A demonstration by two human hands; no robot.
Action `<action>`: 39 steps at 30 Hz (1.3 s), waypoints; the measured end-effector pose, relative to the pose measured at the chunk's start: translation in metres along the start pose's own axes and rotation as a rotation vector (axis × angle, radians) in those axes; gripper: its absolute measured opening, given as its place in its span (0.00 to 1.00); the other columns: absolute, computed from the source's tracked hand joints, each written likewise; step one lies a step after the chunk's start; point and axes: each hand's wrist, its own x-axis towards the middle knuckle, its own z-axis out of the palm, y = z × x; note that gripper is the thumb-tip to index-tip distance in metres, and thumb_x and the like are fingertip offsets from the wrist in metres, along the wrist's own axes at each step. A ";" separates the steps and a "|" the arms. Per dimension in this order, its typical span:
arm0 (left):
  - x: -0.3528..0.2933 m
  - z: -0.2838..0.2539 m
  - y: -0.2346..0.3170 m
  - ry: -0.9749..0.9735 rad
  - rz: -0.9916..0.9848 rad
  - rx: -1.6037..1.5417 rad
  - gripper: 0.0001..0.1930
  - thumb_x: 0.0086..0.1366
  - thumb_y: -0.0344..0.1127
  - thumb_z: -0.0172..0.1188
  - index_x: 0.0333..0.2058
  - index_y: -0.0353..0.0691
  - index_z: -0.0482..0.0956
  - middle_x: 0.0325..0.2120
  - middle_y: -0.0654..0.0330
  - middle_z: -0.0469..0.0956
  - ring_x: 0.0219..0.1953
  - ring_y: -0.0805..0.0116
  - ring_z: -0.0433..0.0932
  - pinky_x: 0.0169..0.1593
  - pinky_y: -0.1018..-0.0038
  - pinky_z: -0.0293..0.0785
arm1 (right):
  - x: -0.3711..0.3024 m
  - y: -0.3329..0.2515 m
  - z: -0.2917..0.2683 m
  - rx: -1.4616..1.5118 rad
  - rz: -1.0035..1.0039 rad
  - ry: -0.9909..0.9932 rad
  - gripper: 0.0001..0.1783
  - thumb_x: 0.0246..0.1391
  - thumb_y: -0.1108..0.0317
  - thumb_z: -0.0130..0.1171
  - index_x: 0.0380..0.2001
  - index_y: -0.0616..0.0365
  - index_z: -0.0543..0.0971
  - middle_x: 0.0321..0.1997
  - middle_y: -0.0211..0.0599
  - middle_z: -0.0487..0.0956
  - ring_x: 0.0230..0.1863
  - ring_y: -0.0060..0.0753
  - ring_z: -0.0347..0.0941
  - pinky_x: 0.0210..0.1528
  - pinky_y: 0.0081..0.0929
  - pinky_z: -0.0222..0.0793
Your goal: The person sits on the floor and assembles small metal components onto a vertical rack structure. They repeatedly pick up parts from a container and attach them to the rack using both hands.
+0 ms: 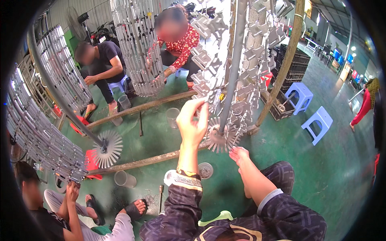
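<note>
In front of me hangs a tall column of small bent metal clips (253,54) strung around a grey pole (234,66). A round finned disc (222,138) sits at the foot of that pole. My left hand (192,122) is raised at the column's left side, thumb and fingers drawn together in a pinch beside the lower clips; whatever lies between the fingertips is too small to make out. Lower down, my right hand (239,154) is by the disc's lower right edge, its fingers curled together. Anything in those fingers is hidden.
Wooden rails (140,161) cross low in front of me. Cups of small parts (205,170) and a clear tub (125,179) stand on the green floor. Blue stools (318,124) and black crates (295,66) are at right. Several co-workers sit by other hanging racks (44,132) at left and behind.
</note>
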 end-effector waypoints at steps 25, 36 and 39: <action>-0.213 -0.055 -0.127 -0.201 -1.034 0.079 0.09 0.51 0.37 0.61 0.25 0.37 0.80 0.19 0.63 0.78 0.23 0.79 0.74 0.31 0.78 0.69 | 0.014 -0.004 -0.001 -0.003 -0.089 -0.010 0.18 0.49 0.71 0.58 0.43 0.58 0.66 0.34 0.41 0.75 0.33 0.41 0.76 0.36 0.39 0.74; -0.245 -0.112 -0.126 -1.147 -1.660 -0.058 0.08 0.52 0.32 0.64 0.29 0.35 0.79 0.21 0.60 0.79 0.21 0.75 0.76 0.25 0.79 0.73 | 0.008 -0.004 0.002 -0.015 -0.048 -0.137 0.10 0.49 0.69 0.57 0.34 0.59 0.69 0.34 0.39 0.75 0.35 0.39 0.74 0.39 0.36 0.73; -0.273 -0.118 -0.134 -1.144 -1.854 -0.142 0.07 0.52 0.30 0.63 0.30 0.35 0.79 0.22 0.58 0.79 0.22 0.73 0.78 0.27 0.79 0.75 | 0.007 -0.010 0.003 -0.043 -0.025 -0.126 0.11 0.49 0.70 0.57 0.36 0.60 0.71 0.35 0.39 0.75 0.37 0.39 0.74 0.41 0.37 0.73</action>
